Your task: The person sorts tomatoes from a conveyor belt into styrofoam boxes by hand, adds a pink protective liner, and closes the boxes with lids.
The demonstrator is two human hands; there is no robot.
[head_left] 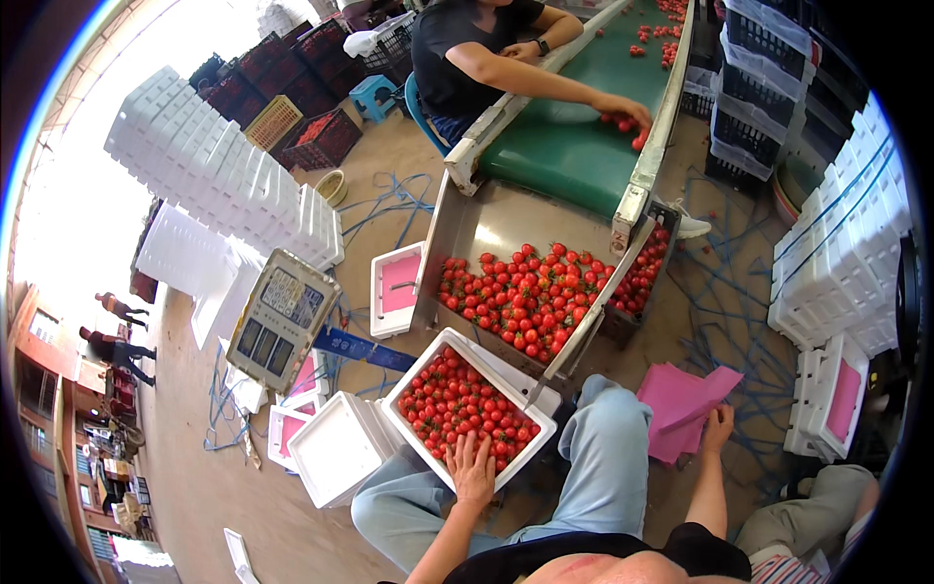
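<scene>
A white foam box (506,383) full of red cherry tomatoes (452,394) sits tilted in front of me, beside a scale. My left hand (471,469) lies on the tomatoes at the near edge of the box, fingers spread and apart. Off to the right, my right hand (719,428) grips the edge of pink sheets (676,409), which hang beside my right knee; its fingertips are partly hidden. Beyond the box, a metal tray (477,219) holds many loose tomatoes at the lower end of a green conveyor belt (559,156).
The scale's display (282,321) stands left of the box on a blue post. Empty white foam boxes (336,448) sit by my left knee; tall stacks (224,161) rise behind. A co-worker's hand (623,109) touches tomatoes on the belt. Blue straps (739,341) litter the floor.
</scene>
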